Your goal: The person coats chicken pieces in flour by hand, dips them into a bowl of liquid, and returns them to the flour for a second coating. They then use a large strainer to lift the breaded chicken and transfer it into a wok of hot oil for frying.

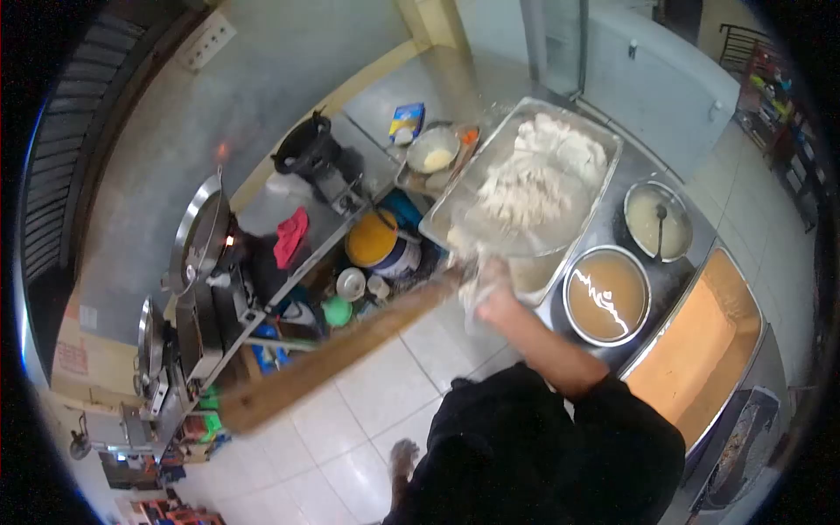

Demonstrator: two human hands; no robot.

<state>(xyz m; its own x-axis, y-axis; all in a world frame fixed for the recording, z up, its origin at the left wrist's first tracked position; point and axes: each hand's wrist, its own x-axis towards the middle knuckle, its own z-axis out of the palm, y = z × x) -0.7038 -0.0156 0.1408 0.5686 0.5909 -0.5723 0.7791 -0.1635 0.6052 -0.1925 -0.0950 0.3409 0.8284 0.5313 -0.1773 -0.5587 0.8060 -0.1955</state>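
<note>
My right hand [494,293], in a clear glove, is closed around the wooden handle [341,350] of a large round strainer, near its basket. The blurred handle runs down to the left. The see-through basket lies over a metal tray [612,156] with white flour and a heap of flour-coated pieces [525,192]. My left hand [403,458], whitish and slightly blurred, hangs low over the floor, away from the tray; its fingers look loosely apart and nothing shows in them.
Right of the tray are a bowl of brownish liquid [604,302], a bowl of pale liquid with a ladle [658,223] and an orange-brown tray [700,350]. Leftward are a wok [197,232], a black burner [306,149], a red cloth [290,236] and a yellow-topped bucket [372,241].
</note>
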